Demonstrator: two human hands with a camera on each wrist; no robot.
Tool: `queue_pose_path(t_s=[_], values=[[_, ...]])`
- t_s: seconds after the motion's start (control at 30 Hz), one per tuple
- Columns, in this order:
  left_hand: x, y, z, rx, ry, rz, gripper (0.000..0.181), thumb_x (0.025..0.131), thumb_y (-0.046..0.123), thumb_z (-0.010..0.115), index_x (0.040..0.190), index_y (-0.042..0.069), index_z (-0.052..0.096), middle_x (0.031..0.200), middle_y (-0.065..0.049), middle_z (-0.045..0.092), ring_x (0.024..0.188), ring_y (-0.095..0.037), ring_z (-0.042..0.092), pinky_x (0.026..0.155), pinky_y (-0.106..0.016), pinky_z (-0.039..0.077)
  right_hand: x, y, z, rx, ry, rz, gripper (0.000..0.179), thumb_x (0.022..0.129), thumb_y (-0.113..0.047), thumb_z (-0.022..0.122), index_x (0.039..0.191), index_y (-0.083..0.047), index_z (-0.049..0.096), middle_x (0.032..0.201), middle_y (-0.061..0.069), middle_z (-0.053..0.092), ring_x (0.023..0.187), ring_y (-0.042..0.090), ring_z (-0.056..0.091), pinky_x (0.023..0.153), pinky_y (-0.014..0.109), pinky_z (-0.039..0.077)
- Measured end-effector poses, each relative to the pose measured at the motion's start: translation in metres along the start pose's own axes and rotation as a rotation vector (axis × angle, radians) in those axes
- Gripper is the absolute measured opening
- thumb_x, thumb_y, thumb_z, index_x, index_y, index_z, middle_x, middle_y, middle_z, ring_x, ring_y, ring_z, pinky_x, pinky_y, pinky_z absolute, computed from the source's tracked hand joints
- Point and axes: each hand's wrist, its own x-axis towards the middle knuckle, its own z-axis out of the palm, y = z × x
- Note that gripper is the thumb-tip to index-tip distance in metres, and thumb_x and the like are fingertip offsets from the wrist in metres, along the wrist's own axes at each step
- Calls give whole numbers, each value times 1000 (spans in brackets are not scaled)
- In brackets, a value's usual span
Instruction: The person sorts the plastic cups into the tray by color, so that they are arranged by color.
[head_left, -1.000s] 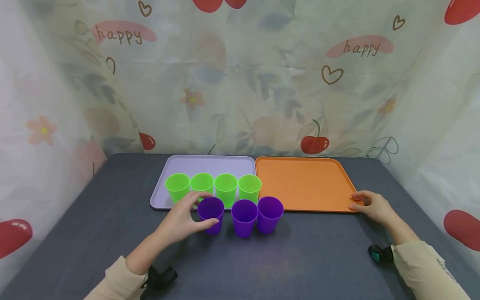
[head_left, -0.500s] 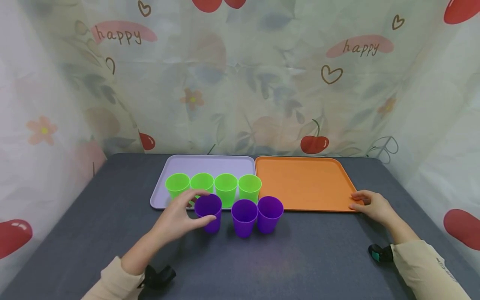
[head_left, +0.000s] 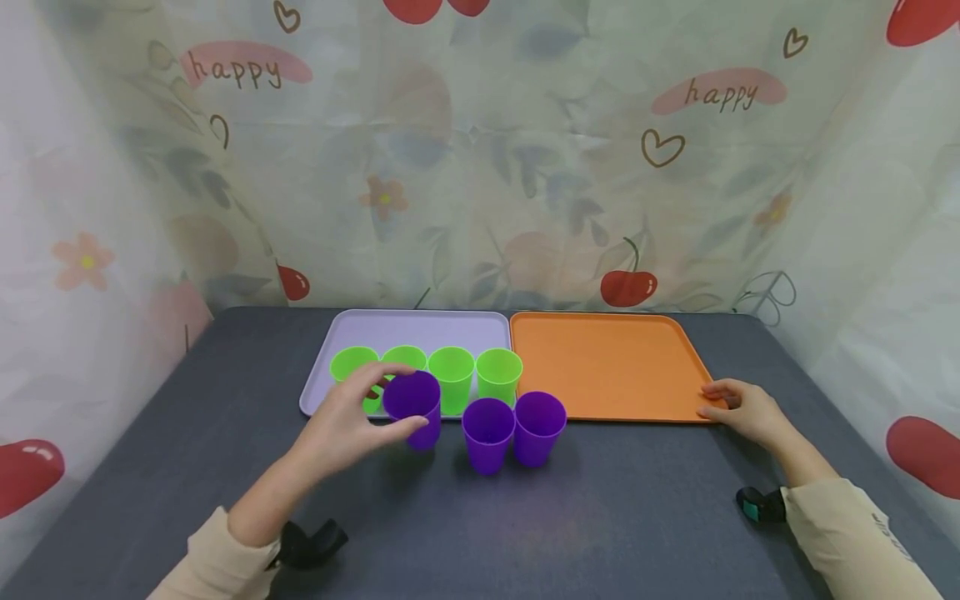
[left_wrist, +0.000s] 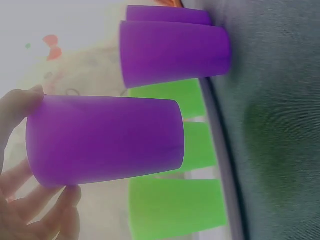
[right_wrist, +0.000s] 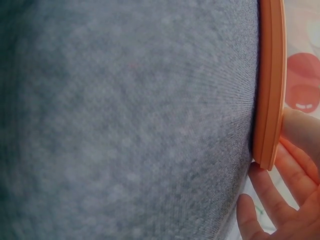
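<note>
My left hand (head_left: 339,421) holds a purple cup (head_left: 420,421) upright, thumb on its near side and fingers round the far side by the rim. The cup is raised above the dark table, overlapping the green cups behind it. From the left wrist view, the same purple cup (left_wrist: 105,140) shows side-on, its open end towards the fingers (left_wrist: 67,205). Two more purple cups (head_left: 488,437) stand side by side to its right. At the orange tray's (head_left: 607,367) near right corner, my right hand (head_left: 750,412) grips the rim (right_wrist: 270,90) with thumb and fingers.
A lavender tray (head_left: 427,321) lies at the back left, against the orange tray. Several green cups (head_left: 452,375) stand in a row along its near side. A patterned curtain (head_left: 480,167) closes off the back and both sides of the dark table (head_left: 585,517).
My left hand has lifted the purple cup from the table and moved it slightly left and away from me. The right hand stays at the orange tray's corner.
</note>
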Motion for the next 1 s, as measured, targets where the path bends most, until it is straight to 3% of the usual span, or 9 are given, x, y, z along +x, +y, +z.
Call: queue_pose_path(t_s=[0.6,1.0], values=[[18,28,-19,-16,102,147,53,69,22,82,116,10,61,113,0,65,99,-13,57,80,-34,49,0,0,-1,-7,19,-20,52,86,-30,66,120,7,54,119,31,57,102,43,56,82,50,47],[37,46,-14,-88,94,175,53,70,24,82,117,13,60,114,2,63,98,-11,56,83,-31,49,-1,0,-1,0,-2,-8,53,87,-31,65,123,6,53,121,31,56,105,44,55,83,50,47]])
